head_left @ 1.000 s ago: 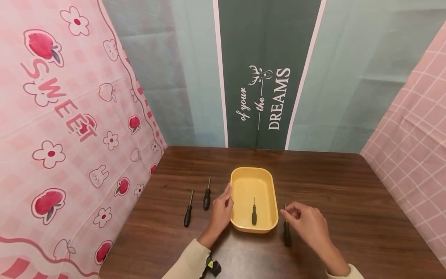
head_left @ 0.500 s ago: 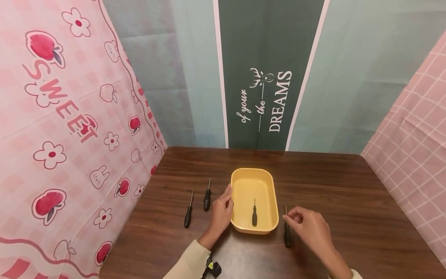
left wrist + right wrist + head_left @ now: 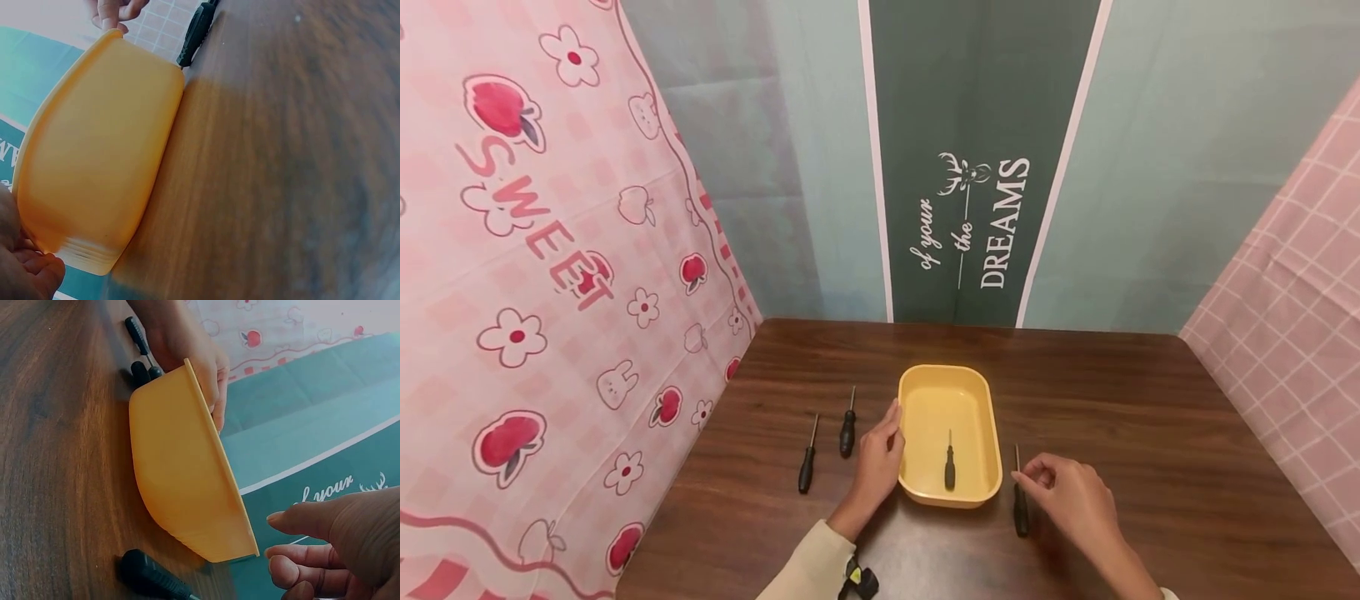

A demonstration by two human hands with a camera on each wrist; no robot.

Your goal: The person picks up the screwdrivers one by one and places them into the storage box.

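A yellow plastic bin (image 3: pixel 951 500) stands on the table with a small black-handled screwdriver (image 3: pixel 950 471) lying inside. At its left rim my left hand (image 3: pixel 877 458) holds the bin; that hand shows at the lower edge of the left wrist view. My right hand (image 3: pixel 1071 497) hovers right of the bin, above another black-handled screwdriver (image 3: pixel 1021 512) on the table. In the right wrist view, thumb and fingers (image 3: pixel 306 519) of the right hand are apart with nothing between them, and this screwdriver's handle (image 3: pixel 150 575) lies below.
Two more black-handled screwdrivers, a nearer one (image 3: pixel 807 471) and a farther one (image 3: pixel 847 433), lie left of the bin on the brown wooden table (image 3: pixel 1120 400). Patterned cloths hang behind the table and on both sides. A black strap device (image 3: pixel 859 581) sits at the left wrist.
My right hand has drawn slightly down toward the near side, away from the bin's rim, staying over the screwdriver. The left hand keeps its place on the bin.
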